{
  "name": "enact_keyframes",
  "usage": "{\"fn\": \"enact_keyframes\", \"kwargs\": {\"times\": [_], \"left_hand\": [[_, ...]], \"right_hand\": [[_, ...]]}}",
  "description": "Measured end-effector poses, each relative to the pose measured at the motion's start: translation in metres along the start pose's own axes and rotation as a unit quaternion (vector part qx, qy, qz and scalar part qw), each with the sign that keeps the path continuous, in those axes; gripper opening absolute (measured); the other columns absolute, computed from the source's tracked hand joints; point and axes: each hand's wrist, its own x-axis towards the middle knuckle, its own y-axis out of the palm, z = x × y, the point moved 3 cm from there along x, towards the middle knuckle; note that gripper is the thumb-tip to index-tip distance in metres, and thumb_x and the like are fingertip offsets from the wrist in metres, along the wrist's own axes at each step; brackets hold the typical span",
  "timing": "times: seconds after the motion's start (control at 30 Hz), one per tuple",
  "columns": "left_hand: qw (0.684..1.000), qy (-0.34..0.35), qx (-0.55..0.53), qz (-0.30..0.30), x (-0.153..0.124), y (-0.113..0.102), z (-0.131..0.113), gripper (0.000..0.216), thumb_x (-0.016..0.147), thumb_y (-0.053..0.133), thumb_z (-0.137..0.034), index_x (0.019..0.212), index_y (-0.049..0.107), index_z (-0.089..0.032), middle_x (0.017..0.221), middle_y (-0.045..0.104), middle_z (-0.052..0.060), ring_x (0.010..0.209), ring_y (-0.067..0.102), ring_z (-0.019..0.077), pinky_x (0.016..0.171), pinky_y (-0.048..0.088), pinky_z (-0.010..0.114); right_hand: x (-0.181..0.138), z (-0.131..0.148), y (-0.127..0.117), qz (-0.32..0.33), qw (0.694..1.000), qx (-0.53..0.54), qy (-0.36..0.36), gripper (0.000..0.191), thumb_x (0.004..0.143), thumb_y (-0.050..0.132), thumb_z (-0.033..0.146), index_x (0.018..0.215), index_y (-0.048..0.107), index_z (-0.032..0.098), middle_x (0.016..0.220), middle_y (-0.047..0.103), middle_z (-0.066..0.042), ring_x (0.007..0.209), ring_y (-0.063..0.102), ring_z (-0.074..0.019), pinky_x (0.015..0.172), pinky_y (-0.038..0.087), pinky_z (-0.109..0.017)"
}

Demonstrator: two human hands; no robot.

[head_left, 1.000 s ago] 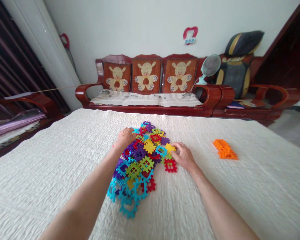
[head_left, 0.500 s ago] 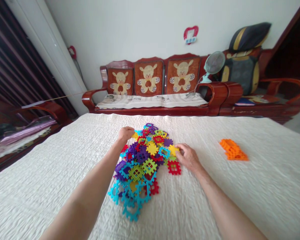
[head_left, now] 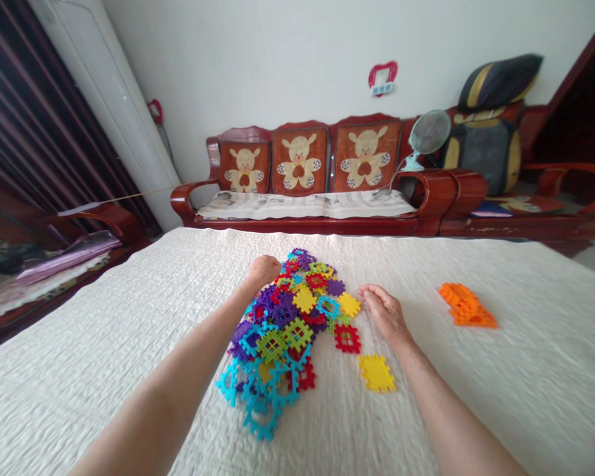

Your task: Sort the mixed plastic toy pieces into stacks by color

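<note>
loose pile of multicoloured notch-edged plastic tiles lay on white quilted cloth, overlapping, some hence tilted. right hand, half open, seemingly empty, was beside solid yellow tile at pile's right edge. left hand curled at pile's far left; grip hidden, couldn't tell. separate yellow square lay flat right of pile; orange toothed pieces farther right, apparently grouped by colour.

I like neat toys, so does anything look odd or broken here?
Nothing looks clearly broken. One yellow piece lies alone on the white cover, which looks odd because the other yellow pieces lie with the jumbled pile.
</note>
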Motion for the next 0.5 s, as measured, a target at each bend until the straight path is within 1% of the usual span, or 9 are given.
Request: {"fn": "enact_keyframes", "kwargs": {"times": [0.07, 0.13, 0.27, 0.37, 0.43, 0.5], "left_hand": [[0.999, -0.018, 0.023, 0.012, 0.013, 0.004, 0.016, 0.025, 0.076, 0.058, -0.022, 0.089, 0.079, -0.019, 0.089, 0.076, 0.009, 0.094, 0.067, 0.0250, 0.079, 0.048, 0.028], [0.999, -0.020, 0.036, 0.025, 0.019, 0.012, 0.025, 0.023, 0.075, 0.060, -0.026, 0.087, 0.079, -0.022, 0.083, 0.075, 0.006, 0.091, 0.068, 0.0239, 0.076, 0.048, 0.026], [0.998, -0.003, 0.037, 0.044, 0.025, 0.024, 0.031, 0.023, 0.076, 0.061, -0.035, 0.084, 0.078, -0.023, 0.078, 0.074, 0.003, 0.087, 0.067, 0.0221, 0.073, 0.047, 0.024], [0.998, 0.008, 0.028, 0.053, 0.030, 0.027, 0.035, 0.022, 0.074, 0.065, -0.038, 0.081, 0.078, -0.022, 0.078, 0.074, 0.003, 0.086, 0.066, 0.0214, 0.074, 0.047, 0.023], [0.998, 0.012, 0.016, 0.053, 0.033, 0.028, 0.039, 0.023, 0.072, 0.066, -0.039, 0.084, 0.077, -0.022, 0.081, 0.074, 0.002, 0.087, 0.065, 0.0210, 0.075, 0.047, 0.023], [0.998, 0.011, 0.002, 0.056, 0.038, 0.030, 0.043, 0.024, 0.070, 0.068, -0.039, 0.085, 0.077, -0.022, 0.079, 0.072, 0.002, 0.085, 0.064, 0.0204, 0.074, 0.047, 0.024]], "right_hand": [[0.001, -0.001, 0.001, 0.002, 1.000, 0.004, 0.000, 0.045, 0.075, 0.058, 0.060, 0.092, 0.067, 0.019, 0.094, 0.075, -0.011, 0.091, 0.069, -0.0258, 0.077, 0.054, -0.035], [0.001, -0.002, 0.001, 0.004, 1.000, 0.004, -0.001, 0.045, 0.075, 0.059, 0.061, 0.090, 0.067, 0.020, 0.093, 0.075, -0.010, 0.090, 0.069, -0.0259, 0.078, 0.054, -0.036], [0.000, -0.001, 0.002, 0.005, 1.000, 0.003, -0.001, 0.043, 0.074, 0.060, 0.059, 0.089, 0.067, 0.020, 0.091, 0.075, -0.010, 0.089, 0.069, -0.0260, 0.080, 0.054, -0.037], [-0.001, 0.001, 0.002, 0.011, 1.000, -0.007, -0.002, 0.041, 0.074, 0.060, 0.058, 0.088, 0.067, 0.020, 0.090, 0.074, -0.010, 0.090, 0.069, -0.0259, 0.083, 0.054, -0.037], [-0.002, 0.002, 0.003, 0.015, 1.000, -0.018, -0.002, 0.041, 0.074, 0.059, 0.058, 0.088, 0.067, 0.020, 0.091, 0.074, -0.009, 0.090, 0.069, -0.0257, 0.084, 0.053, -0.037], [-0.002, 0.003, 0.003, 0.017, 1.000, -0.025, 0.000, 0.041, 0.074, 0.059, 0.058, 0.088, 0.067, 0.020, 0.092, 0.074, -0.009, 0.090, 0.069, -0.0256, 0.085, 0.053, -0.037]]}}
